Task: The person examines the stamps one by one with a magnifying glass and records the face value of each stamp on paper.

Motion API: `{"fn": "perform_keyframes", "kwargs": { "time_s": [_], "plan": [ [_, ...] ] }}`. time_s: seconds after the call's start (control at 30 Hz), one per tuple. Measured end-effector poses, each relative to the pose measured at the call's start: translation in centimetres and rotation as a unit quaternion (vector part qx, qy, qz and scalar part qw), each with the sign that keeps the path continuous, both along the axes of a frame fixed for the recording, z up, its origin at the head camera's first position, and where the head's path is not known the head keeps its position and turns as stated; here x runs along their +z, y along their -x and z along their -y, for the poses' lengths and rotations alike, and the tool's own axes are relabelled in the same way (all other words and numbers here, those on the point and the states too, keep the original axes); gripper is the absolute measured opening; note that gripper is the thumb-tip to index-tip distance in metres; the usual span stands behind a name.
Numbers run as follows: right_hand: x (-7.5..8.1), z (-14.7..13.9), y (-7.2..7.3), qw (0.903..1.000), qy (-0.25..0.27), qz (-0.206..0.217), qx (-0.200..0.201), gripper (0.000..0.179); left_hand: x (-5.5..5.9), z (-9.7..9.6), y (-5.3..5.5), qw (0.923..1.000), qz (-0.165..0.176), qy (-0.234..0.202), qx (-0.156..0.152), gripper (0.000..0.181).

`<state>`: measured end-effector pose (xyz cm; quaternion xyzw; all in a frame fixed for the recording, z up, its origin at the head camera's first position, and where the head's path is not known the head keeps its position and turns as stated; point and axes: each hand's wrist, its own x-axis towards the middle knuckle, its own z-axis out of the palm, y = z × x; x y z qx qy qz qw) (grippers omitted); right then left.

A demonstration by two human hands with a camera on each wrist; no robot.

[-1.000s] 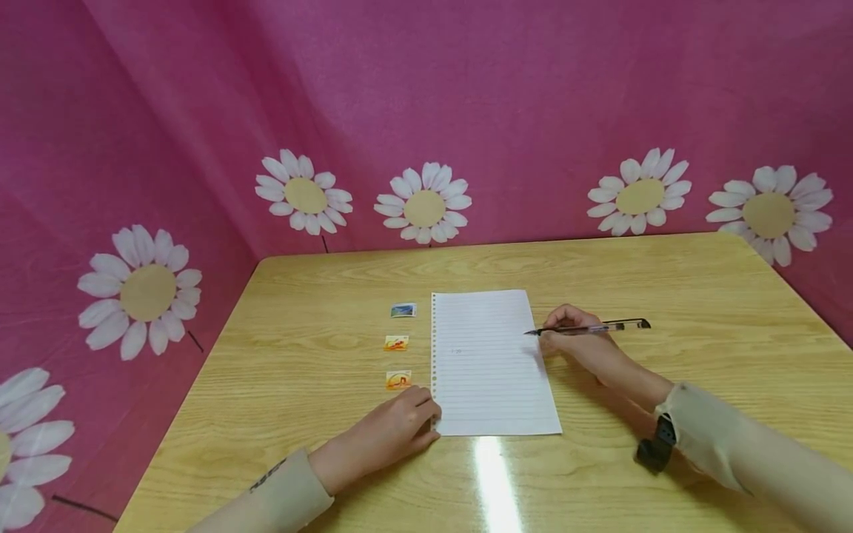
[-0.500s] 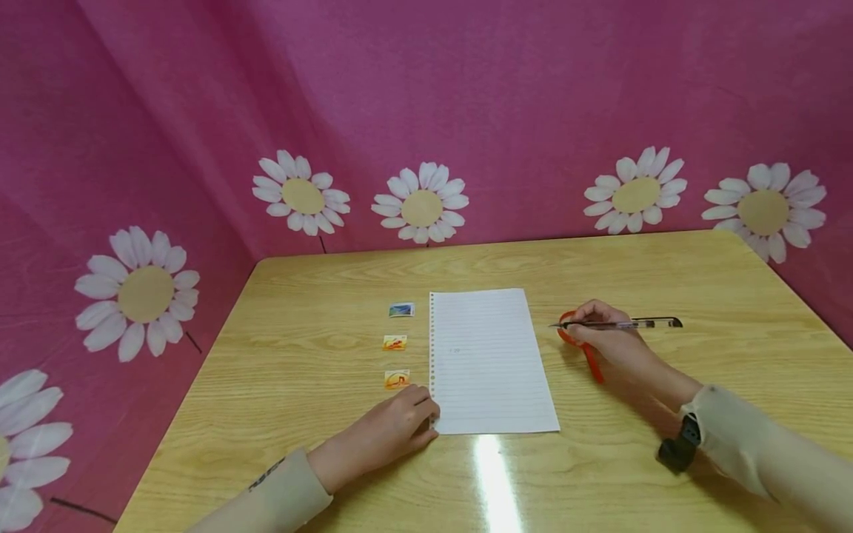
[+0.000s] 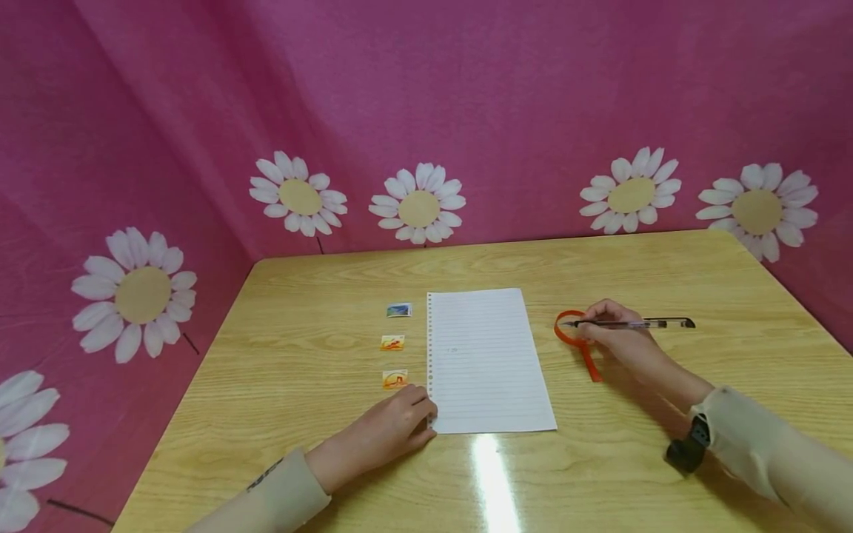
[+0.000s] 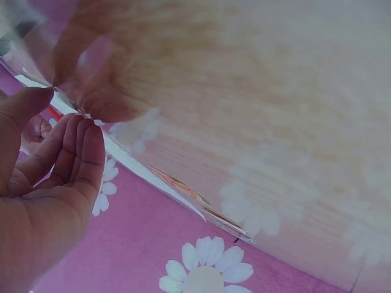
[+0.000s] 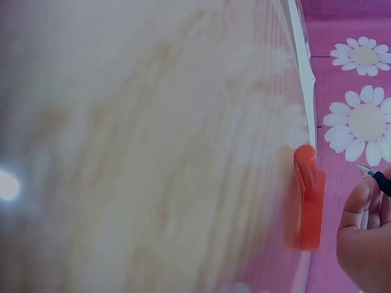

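Observation:
My right hand (image 3: pixel 623 337) holds a black-and-clear pen (image 3: pixel 636 324), its tip pointing left. Beneath that tip lies a red magnifying glass (image 3: pixel 588 363), flat on the table with its ring partly covered by my fingers. The right wrist view shows the pen tip (image 5: pixel 365 170) above and beside the magnifying glass (image 5: pixel 310 210), apart from it. At its lower left corner, the lined sheet of paper (image 3: pixel 489 370) is touched by the relaxed fingers of my left hand (image 3: pixel 400 422). Faint small writing shows on the sheet. Beside its punched edge are a blue stamp (image 3: pixel 399 310) and two orange stamps (image 3: pixel 392 343).
The wooden table (image 3: pixel 306 326) has a bright light reflection near its front. A pink curtain (image 3: pixel 520 111) with white daisies stands behind it and along the left side. A black watch-like device (image 3: pixel 689 444) is strapped on my right wrist.
My right hand has moved right with the pen, off the paper's edge, and the red magnifying glass has come into view. My left hand has stayed at the sheet's corner.

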<state>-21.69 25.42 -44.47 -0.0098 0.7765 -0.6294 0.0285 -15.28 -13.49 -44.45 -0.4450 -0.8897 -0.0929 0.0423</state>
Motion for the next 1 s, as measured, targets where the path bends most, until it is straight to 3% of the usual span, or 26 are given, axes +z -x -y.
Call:
{"fn": "perform_keyframes", "kwargs": {
  "time_s": [0.2,0.5,0.73,1.0],
  "plan": [
    [-0.1,-0.7,-0.2,0.9993,-0.029,-0.019,-0.011,0.006,0.1,0.0,-0.1,1.0000,0.005,0.002,0.001,0.016],
    [-0.3,-2.2,-0.3,0.9995,0.009,-0.021,-0.023,0.005,0.1,0.0,-0.1,0.9999,0.007,0.008,0.004,0.015],
    [-0.3,-3.5,-0.6,0.9978,-0.040,-0.033,-0.041,0.009,0.2,0.0,-0.1,0.9999,0.006,0.011,0.005,0.015],
    [-0.3,-4.9,-0.6,0.9978,-0.022,-0.038,-0.049,0.004,0.2,0.0,-0.1,1.0000,-0.001,0.008,0.003,0.015]
  ]
}}
